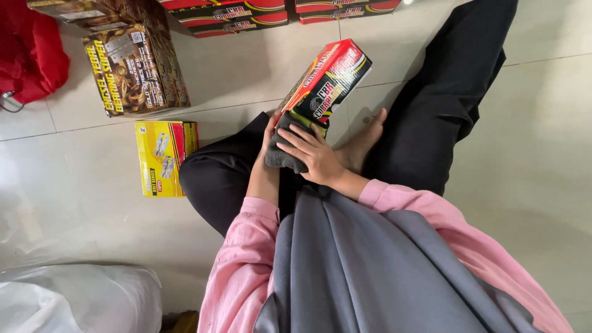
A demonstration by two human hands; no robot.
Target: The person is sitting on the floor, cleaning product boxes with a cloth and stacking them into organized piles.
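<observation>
Two hands meet at the centre of the frame, over the person's crossed legs. Her right hand (314, 154) presses a folded grey cloth (283, 154) against the lower end of a red, black and yellow cardboard box (327, 80), fingers spread over the cloth. Her left hand (268, 142) cups that same end from behind (its fingers mostly hidden). From this grip the box's long axis tilts away toward the upper right. Further left on the tiled floor (74, 185) lies a yellow box (163, 157), with a brown carton (135, 68) beyond.

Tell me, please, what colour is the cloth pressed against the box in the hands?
Dark grey cloth, seen in the head view, under the right hand.
</observation>
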